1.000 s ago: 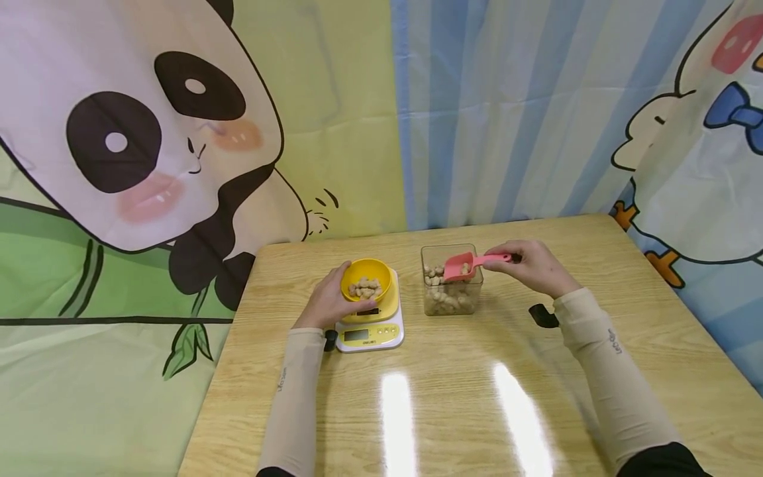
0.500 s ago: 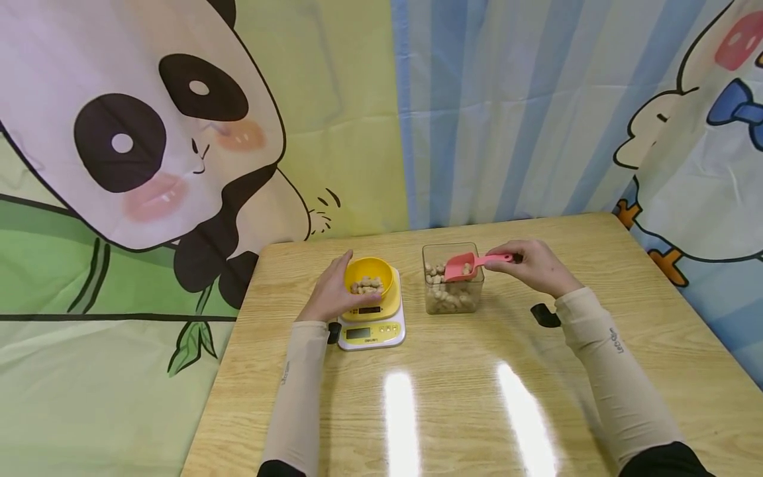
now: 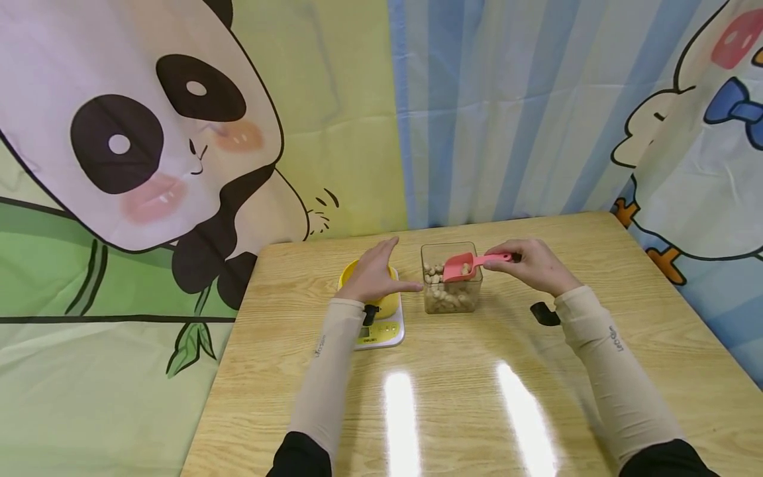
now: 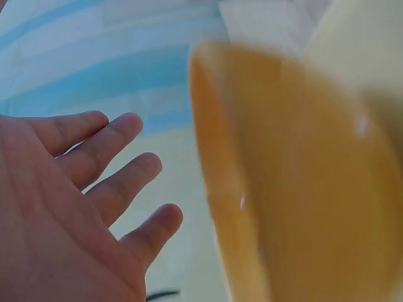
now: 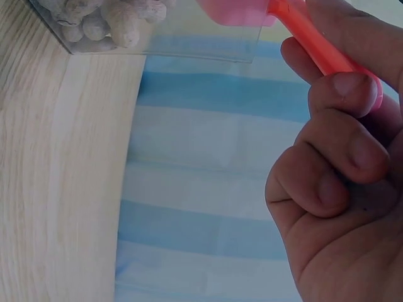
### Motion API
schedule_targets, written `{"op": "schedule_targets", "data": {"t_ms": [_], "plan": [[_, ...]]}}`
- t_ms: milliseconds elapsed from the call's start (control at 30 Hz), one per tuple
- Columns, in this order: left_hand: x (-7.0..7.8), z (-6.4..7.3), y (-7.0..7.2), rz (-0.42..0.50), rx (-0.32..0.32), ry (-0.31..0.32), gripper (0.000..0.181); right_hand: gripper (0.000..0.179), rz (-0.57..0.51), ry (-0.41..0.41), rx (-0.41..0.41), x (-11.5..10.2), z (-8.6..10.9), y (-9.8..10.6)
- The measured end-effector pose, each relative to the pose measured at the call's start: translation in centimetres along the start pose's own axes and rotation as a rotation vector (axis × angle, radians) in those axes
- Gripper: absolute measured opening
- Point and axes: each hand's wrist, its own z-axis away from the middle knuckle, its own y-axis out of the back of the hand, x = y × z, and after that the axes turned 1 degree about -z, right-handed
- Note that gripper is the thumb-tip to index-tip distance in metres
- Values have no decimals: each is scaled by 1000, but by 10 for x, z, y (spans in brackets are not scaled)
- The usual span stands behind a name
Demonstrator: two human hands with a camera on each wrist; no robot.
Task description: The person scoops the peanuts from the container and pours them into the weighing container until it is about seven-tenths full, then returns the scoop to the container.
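Pinching the handle of the pink scoop [image 3: 456, 265], the right hand [image 3: 530, 265] has its grip clamped on it, the blade at the opening of the clear container [image 3: 438, 252] of pale peanut-shaped pieces [image 3: 451, 299] on the bench [image 3: 447, 384], a pale piece in the blade. To the left, the left hand [image 3: 375, 275] has its grip spread apart, fingers clear of the yellow bowl [image 3: 348, 272], which the hand partly hides at the far end of the kitchen scale [image 3: 384, 329].
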Motion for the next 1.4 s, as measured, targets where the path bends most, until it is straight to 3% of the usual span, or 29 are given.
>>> {"op": "schedule_targets", "data": {"t_ms": [200, 467, 767, 1000, 1400], "plan": [[15, -13, -18, 56, -73, -26, 124, 32, 13, 20, -18, -1, -4, 2], [21, -19, -30, 106, -106, -72, 120, 27, 42, 94, -96, 0, -17, 12], [20, -24, -33, 108, -107, -78, 119, 26, 129, 139, -224, -13, -31, 23], [18, -25, -34, 94, -102, -81, 120, 18, 157, 161, -252, -21, -34, 25], [18, -24, -33, 90, -107, -80, 120, 18, 114, 193, -269, -21, -38, 22]]}}
